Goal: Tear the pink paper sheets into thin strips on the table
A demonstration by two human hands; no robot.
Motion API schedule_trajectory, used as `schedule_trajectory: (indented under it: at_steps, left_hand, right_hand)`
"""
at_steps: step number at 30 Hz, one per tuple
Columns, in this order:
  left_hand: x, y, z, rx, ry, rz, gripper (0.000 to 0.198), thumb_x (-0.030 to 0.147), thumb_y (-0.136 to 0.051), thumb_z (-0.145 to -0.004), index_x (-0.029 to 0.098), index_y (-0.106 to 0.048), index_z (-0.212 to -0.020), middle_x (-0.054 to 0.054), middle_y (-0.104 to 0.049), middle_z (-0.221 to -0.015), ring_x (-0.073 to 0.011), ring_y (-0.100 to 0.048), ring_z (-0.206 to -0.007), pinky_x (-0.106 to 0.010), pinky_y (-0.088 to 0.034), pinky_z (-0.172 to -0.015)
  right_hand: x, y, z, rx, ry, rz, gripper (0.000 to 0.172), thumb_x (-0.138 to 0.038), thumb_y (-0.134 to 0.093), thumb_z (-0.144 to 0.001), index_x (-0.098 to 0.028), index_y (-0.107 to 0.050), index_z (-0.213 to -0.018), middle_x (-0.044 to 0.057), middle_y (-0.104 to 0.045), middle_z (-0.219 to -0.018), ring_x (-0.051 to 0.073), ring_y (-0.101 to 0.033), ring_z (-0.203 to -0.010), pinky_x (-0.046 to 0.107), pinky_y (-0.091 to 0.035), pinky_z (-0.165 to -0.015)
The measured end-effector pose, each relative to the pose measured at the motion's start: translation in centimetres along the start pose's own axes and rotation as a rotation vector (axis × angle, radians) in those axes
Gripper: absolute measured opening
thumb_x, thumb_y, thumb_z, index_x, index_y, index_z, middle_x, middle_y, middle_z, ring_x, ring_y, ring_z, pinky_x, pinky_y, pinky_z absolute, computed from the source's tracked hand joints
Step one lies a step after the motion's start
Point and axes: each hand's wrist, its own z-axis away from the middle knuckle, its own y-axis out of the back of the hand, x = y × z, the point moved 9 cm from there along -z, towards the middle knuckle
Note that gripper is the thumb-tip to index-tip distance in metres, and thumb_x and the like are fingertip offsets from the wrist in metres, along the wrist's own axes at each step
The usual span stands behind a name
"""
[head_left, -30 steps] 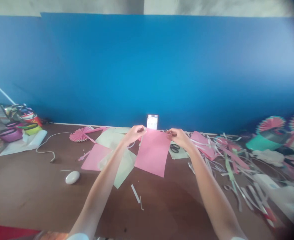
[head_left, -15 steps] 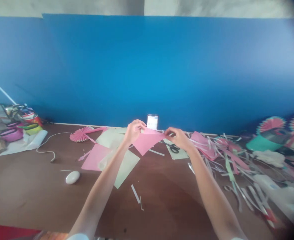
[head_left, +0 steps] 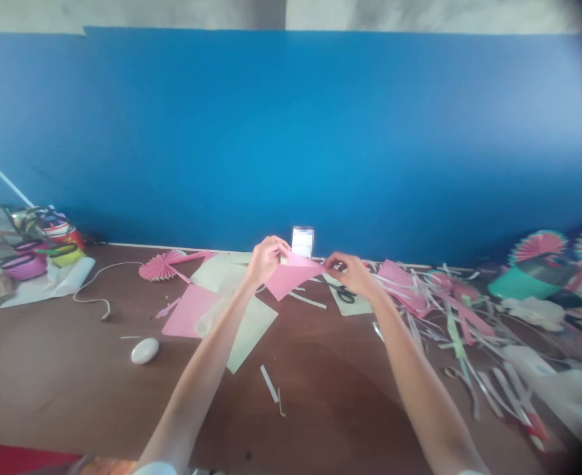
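A sheet of pink paper (head_left: pixel 290 278) is held up above the table between my two hands, one corner pointing down toward me and its far part folded or curled over. My left hand (head_left: pixel 267 258) is closed on its left end, fingers pinched. At the right tip of the paper, my right hand (head_left: pixel 349 272) pinches the corner between thumb and fingers. Behind the paper a phone with a lit screen (head_left: pixel 302 241) stands upright near the wall. Black-handled scissors (head_left: pixel 345 294) lie on a pale green sheet just below my right hand.
Pale green sheets (head_left: pixel 252 333), a pink sheet (head_left: pixel 188 310) and a pink paper fan (head_left: pixel 162 265) lie left. A white mouse (head_left: pixel 145 351) rests nearer. Paper strips (head_left: pixel 449 300) pile up at right. A blue wall (head_left: pixel 291 132) bounds the table (head_left: pixel 321 409).
The pink paper's lower corner has risen slightly and the sheet looks tilted more, showing a little more of the strips beneath. Both hands stay almost where they were.
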Motion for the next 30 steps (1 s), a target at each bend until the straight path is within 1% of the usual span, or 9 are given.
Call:
schedule_trajectory:
  at_steps: [4, 7, 10, 14, 16, 20, 23, 27, 30]
  left_hand:
    - [-0.1, -0.1, 0.0, -0.009, 0.024, -0.023, 0.012, 0.010, -0.050, -0.077, 0.018, -0.059, -0.078, -0.004, -0.064, -0.092, -0.0170, -0.056, -0.090, -0.031, -0.042, -0.081]
    - [0.0, -0.1, -0.1, -0.012, 0.034, -0.041, 0.015, 0.014, -0.049, -0.081, 0.019, -0.059, -0.091, -0.004, -0.064, -0.095, -0.0166, -0.057, -0.091, -0.030, -0.042, -0.081]
    - [-0.2, 0.1, -0.1, -0.007, 0.056, -0.056, 0.018, 0.022, -0.050, -0.085, 0.019, -0.058, -0.101, -0.004, -0.064, -0.099, -0.0169, -0.057, -0.093, -0.028, -0.042, -0.081]
    - [-0.9, 0.2, -0.1, -0.008, 0.096, -0.061, 0.022, 0.034, -0.049, -0.087, 0.019, -0.058, -0.100, -0.005, -0.063, -0.102, -0.0179, -0.058, -0.094, -0.027, -0.043, -0.079]
    - [-1.2, 0.2, 0.0, -0.005, 0.115, -0.047, 0.027, 0.038, -0.049, -0.087, 0.019, -0.058, -0.104, -0.006, -0.064, -0.100, -0.0181, -0.058, -0.091, -0.027, -0.044, -0.078]
    - [-1.6, 0.2, 0.0, -0.002, 0.136, -0.005, 0.034, 0.039, -0.046, -0.089, 0.020, -0.055, -0.115, -0.007, -0.064, -0.097, -0.0175, -0.059, -0.087, -0.028, -0.044, -0.078]
    - [-1.8, 0.4, 0.1, 0.013, 0.137, 0.022, 0.037, 0.039, -0.044, -0.091, 0.021, -0.051, -0.122, -0.007, -0.064, -0.102, -0.0183, -0.059, -0.095, -0.030, -0.043, -0.085]
    - [-2.8, 0.7, 0.1, 0.040, 0.166, 0.044, 0.039, 0.041, -0.044, -0.090, 0.022, -0.050, -0.124, -0.010, -0.061, -0.114, -0.0213, -0.055, -0.107, -0.032, -0.043, -0.088]
    - [-3.6, 0.4, 0.1, 0.018, 0.214, 0.064, 0.040, 0.042, -0.047, -0.089, 0.021, -0.050, -0.123, -0.009, -0.062, -0.112, -0.0213, -0.057, -0.103, -0.032, -0.045, -0.083]
  right_hand:
    - [0.0, -0.3, 0.1, -0.020, -0.005, -0.004, 0.011, -0.028, -0.055, -0.077, -0.021, -0.062, -0.082, 0.003, -0.068, -0.089, 0.016, -0.059, -0.074, 0.027, -0.044, -0.066]
    - [0.2, -0.2, 0.1, -0.015, -0.030, -0.002, 0.011, -0.029, -0.056, -0.077, -0.021, -0.062, -0.081, 0.003, -0.068, -0.088, 0.016, -0.059, -0.073, 0.027, -0.043, -0.064]
    - [0.4, 0.0, 0.0, 0.011, -0.040, -0.012, 0.012, -0.031, -0.056, -0.076, -0.020, -0.062, -0.080, 0.003, -0.067, -0.085, 0.017, -0.059, -0.072, 0.027, -0.043, -0.064]
    - [0.8, 0.3, -0.2, 0.050, -0.028, -0.051, 0.016, -0.032, -0.055, -0.078, -0.020, -0.062, -0.085, 0.004, -0.068, -0.086, 0.018, -0.060, -0.076, 0.029, -0.045, -0.067]
    - [1.1, 0.6, -0.3, 0.087, -0.034, -0.059, 0.018, -0.032, -0.055, -0.079, -0.020, -0.063, -0.088, 0.004, -0.068, -0.087, 0.019, -0.061, -0.079, 0.030, -0.045, -0.070]
    - [1.4, 1.1, -0.2, 0.137, -0.037, -0.049, 0.018, -0.032, -0.055, -0.079, -0.020, -0.064, -0.089, 0.004, -0.068, -0.088, 0.019, -0.062, -0.079, 0.030, -0.046, -0.072]
    - [1.5, 1.5, -0.1, 0.174, -0.055, -0.064, 0.019, -0.034, -0.054, -0.080, -0.019, -0.064, -0.088, 0.005, -0.068, -0.086, 0.019, -0.061, -0.076, 0.030, -0.046, -0.069]
    - [1.4, 2.0, 0.1, 0.233, -0.053, -0.084, 0.019, -0.035, -0.053, -0.080, -0.019, -0.063, -0.086, 0.005, -0.068, -0.085, 0.018, -0.061, -0.074, 0.029, -0.046, -0.068]
    - [1.6, 2.4, 0.2, 0.280, -0.047, -0.092, 0.020, -0.035, -0.053, -0.080, -0.018, -0.063, -0.085, 0.005, -0.067, -0.081, 0.018, -0.060, -0.071, 0.028, -0.045, -0.065]
